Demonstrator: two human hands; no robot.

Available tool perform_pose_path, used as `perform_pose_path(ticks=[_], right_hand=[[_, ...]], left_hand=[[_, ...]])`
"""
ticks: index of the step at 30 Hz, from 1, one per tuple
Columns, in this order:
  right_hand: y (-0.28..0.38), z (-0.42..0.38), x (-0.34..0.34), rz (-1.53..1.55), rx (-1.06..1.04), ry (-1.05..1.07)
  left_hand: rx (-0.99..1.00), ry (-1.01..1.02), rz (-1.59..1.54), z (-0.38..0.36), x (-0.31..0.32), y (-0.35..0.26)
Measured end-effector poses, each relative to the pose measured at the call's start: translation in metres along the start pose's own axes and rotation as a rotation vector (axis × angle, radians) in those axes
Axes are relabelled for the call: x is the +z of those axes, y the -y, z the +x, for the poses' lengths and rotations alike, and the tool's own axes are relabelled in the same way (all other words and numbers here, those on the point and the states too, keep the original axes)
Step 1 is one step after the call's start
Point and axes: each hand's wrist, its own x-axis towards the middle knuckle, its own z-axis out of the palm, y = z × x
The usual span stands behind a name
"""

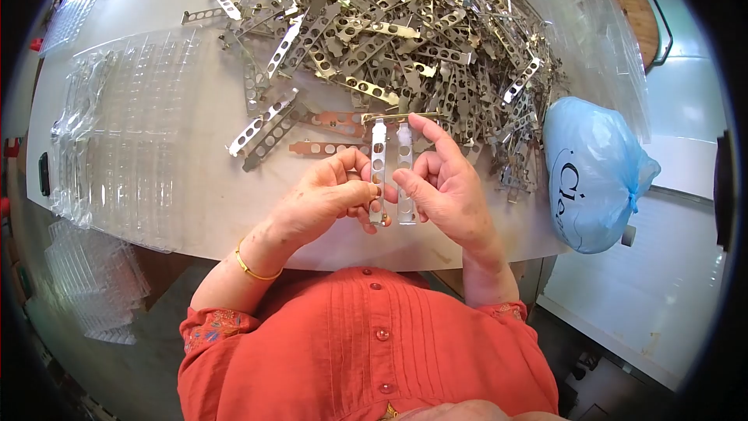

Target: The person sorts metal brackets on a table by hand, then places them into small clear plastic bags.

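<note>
Near the table's front edge, my left hand (331, 191) pinches a metal bracket (379, 157) with a row of round holes, held upright. Just right of it, my right hand (448, 183) has its thumb and fingers around a second bracket (405, 152), paler and also upright. The right index finger reaches up to the top end of that bracket. Behind the two, a large heap of metal brackets (436, 39) covers the back of the table. A few brackets (263, 121) lie loose to the left of the heap.
Clear plastic trays (140, 140) lie on the table (214, 222) at the left, with more plastic trays (97, 281) below its edge. A tied blue bag (588, 179) sits at the right edge. Further clear plastic (608, 47) is at the back right.
</note>
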Motion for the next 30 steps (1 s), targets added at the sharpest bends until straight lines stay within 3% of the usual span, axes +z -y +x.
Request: perform_pose_path(ticks=[30], right_hand=[[-0.016,-0.006,0.007,-0.097,-0.123,0.099]], left_hand=[[0.042,0.010,0.108,-0.009,0.007,0.002]])
